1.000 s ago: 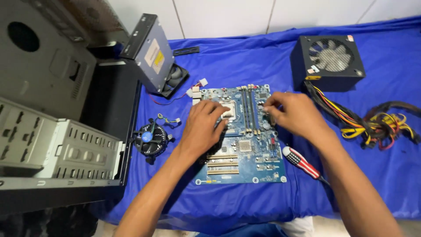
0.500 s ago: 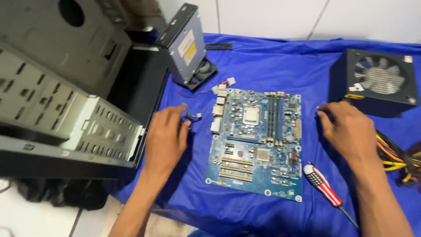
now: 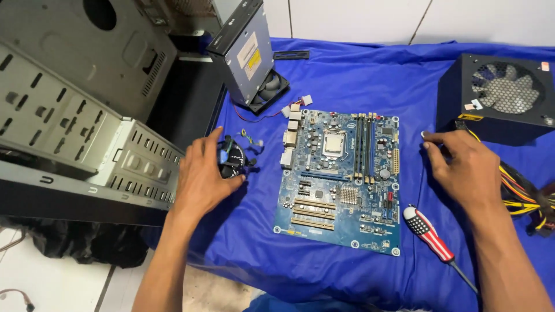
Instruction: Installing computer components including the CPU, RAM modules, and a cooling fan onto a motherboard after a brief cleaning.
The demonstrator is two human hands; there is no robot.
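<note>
Cooler fan [image 3: 233, 160] gripped by left hand [image 3: 200, 179], beside case [image 3: 87, 144].

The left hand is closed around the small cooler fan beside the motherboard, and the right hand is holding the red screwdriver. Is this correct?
Not quite. In the head view the right hand rests empty on the blue cloth; the red screwdriver lies untouched below it. The left hand does grip the cooler fan.

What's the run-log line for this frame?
left hand: grip on cooler fan | right hand: open, flat on blue cloth | circuit board: untouched between hands | screwdriver: lying by right wrist
</note>
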